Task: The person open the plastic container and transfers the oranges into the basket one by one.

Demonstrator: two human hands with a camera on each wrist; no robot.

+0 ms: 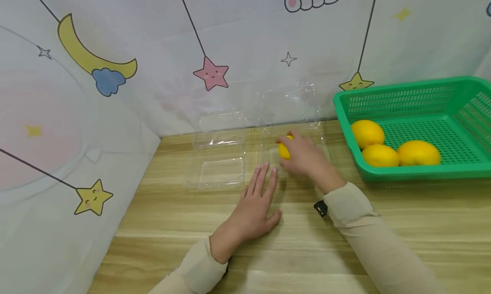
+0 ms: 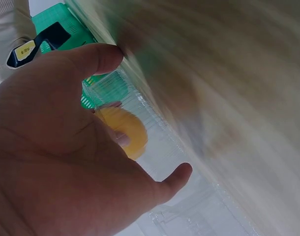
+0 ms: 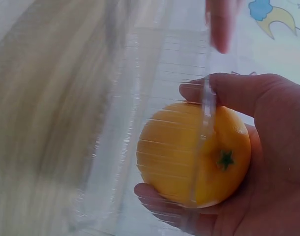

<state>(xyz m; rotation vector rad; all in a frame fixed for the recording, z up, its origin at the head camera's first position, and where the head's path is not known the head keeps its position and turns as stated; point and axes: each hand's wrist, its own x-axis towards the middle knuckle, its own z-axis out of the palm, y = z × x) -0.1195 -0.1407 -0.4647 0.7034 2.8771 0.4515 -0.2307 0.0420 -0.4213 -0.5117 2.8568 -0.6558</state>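
My right hand (image 1: 304,157) grips an orange (image 1: 284,150) inside the right-hand clear plastic clamshell box (image 1: 272,136). In the right wrist view, the green star-shaped stem end of the orange (image 3: 226,160) faces the camera. Thumb and fingers wrap round its sides, partly behind the box's clear ribbed wall (image 3: 125,137). The lid (image 1: 289,102) of this box stands raised against the backdrop. My left hand (image 1: 255,211) has its fingers extended, fingertips right at the box's near left corner. Nothing is in its grasp.
Left of it stands a second clear clamshell box (image 1: 222,172), lid raised, with nothing inside. On the right, a green plastic basket (image 1: 464,172) has 3 oranges (image 1: 418,153) at its left end. A printed fabric backdrop (image 1: 245,38) borders the wooden table (image 1: 299,251) behind and at left.
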